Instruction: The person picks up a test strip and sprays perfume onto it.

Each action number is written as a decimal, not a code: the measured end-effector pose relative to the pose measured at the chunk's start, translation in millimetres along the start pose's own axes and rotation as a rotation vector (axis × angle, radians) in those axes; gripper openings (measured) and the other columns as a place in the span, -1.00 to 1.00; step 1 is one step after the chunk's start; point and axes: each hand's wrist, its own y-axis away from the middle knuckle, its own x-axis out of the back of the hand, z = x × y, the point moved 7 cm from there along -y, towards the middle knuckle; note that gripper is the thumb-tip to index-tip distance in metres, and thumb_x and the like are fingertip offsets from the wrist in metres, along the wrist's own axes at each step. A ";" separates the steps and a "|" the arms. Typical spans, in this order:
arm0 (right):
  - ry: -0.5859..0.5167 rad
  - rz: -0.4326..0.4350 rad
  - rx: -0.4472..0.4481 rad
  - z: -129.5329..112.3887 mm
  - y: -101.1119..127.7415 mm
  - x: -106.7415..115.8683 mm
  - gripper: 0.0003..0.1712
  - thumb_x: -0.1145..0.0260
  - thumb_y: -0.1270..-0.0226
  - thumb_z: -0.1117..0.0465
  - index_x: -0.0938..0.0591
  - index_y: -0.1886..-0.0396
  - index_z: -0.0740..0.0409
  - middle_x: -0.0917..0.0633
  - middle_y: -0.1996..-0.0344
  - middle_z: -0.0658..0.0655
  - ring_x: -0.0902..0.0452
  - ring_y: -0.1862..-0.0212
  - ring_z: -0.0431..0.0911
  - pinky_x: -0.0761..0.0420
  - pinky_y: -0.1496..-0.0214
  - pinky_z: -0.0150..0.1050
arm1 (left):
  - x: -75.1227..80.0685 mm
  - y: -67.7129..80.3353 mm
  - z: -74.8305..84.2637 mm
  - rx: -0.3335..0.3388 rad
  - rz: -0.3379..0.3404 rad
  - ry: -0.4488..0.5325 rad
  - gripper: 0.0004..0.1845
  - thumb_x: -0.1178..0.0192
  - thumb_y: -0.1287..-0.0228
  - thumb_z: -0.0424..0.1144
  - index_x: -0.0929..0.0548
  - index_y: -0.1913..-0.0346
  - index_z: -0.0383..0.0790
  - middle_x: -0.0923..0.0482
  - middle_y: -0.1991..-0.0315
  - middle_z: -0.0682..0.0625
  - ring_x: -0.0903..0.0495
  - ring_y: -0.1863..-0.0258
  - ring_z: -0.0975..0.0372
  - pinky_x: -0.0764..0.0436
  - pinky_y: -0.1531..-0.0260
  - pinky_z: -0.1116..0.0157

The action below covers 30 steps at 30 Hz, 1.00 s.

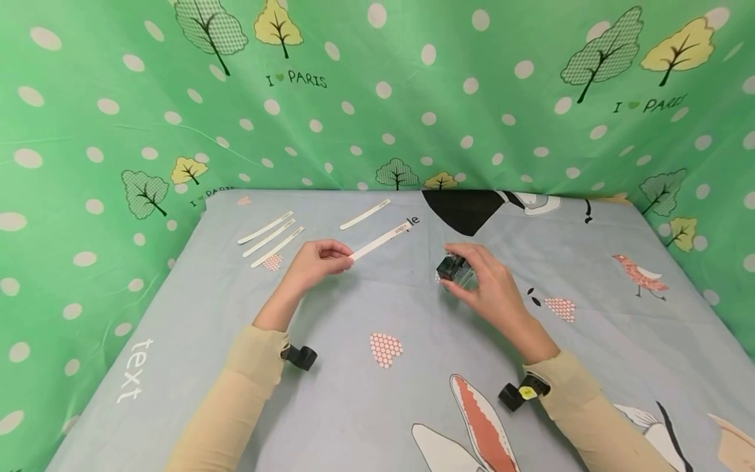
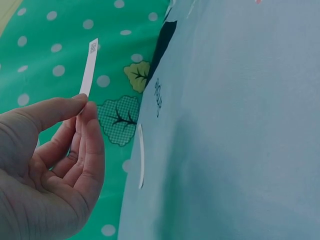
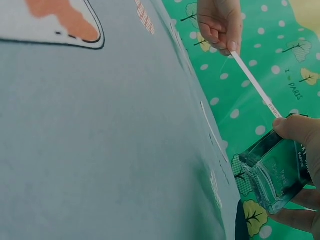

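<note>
My left hand (image 1: 318,265) pinches one end of a white paper perfume test strip (image 1: 380,241) between thumb and fingers. The strip points up and to the right, its far end printed with small dark lettering. My right hand (image 1: 486,282) grips a dark green glass perfume bottle (image 3: 277,170), thumb on one side and fingers on the other. In the head view the bottle is right of the strip's printed end, with a gap between them. Part of the bottle is hidden by the right hand.
Three more test strips (image 1: 268,237) lie side by side at the left of the cloth-covered table (image 1: 354,393). Another strip (image 1: 366,214) lies farther back, beyond the held one. A green dotted curtain (image 1: 354,144) hangs behind the table and along its sides.
</note>
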 end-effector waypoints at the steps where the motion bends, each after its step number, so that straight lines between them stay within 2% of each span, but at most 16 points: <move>1: -0.003 -0.003 -0.004 0.3 0.2 0.1 -0.25 -0.63 0.02 0.21 -0.55 -0.23 0.07 -0.66 -0.05 0.19 -0.64 -0.06 0.07 -0.73 0.06 0.05 | 0.4 0.0 0.4 0.001 0.002 -0.001 -0.73 -0.35 -0.24 -0.32 -0.67 0.06 -0.43 -0.68 0.40 0.10 -0.70 0.31 0.18 -0.73 0.22 0.38; 11: -0.010 -0.006 -0.008 1.6 2.3 0.5 -0.24 -0.64 0.03 0.21 -0.55 -0.23 0.07 -0.66 -0.05 0.18 -0.63 -0.07 0.06 -0.73 0.04 0.03 | 3.8 -2.4 2.6 -0.001 0.014 -0.017 -0.71 -0.35 -0.26 -0.30 -0.66 0.04 -0.42 -0.68 0.38 0.09 -0.72 0.26 0.11 -0.75 0.16 0.31; 15: -0.006 -0.004 -0.006 1.9 2.5 0.8 -0.23 -0.64 0.04 0.21 -0.55 -0.23 0.07 -0.65 -0.05 0.18 -0.63 -0.08 0.06 -0.73 0.04 0.03 | 5.1 -5.3 2.4 0.006 0.021 -0.021 -0.72 -0.35 -0.25 -0.30 -0.67 0.05 -0.41 -0.68 0.38 0.09 -0.71 0.24 0.08 -0.73 0.19 0.35; 22: -0.003 -0.002 -0.007 2.8 2.9 0.5 -0.24 -0.64 0.04 0.21 -0.55 -0.23 0.07 -0.66 -0.06 0.18 -0.63 -0.08 0.06 -0.73 0.04 0.03 | 7.0 -13.1 -0.3 0.020 0.028 -0.020 -0.71 -0.35 -0.26 -0.31 -0.66 0.03 -0.42 -0.68 0.37 0.08 -0.70 0.34 0.27 -0.74 0.19 0.36; 30: 0.000 -0.005 -0.012 3.6 3.6 0.1 -0.23 -0.64 0.04 0.20 -0.55 -0.23 0.07 -0.66 -0.06 0.17 -0.63 -0.07 0.06 -0.73 0.04 0.04 | 10.8 -24.5 -4.2 0.040 0.032 0.015 -0.68 -0.34 -0.26 -0.32 -0.65 0.00 -0.46 -0.68 0.40 0.12 -0.70 0.35 0.33 -0.75 0.15 0.36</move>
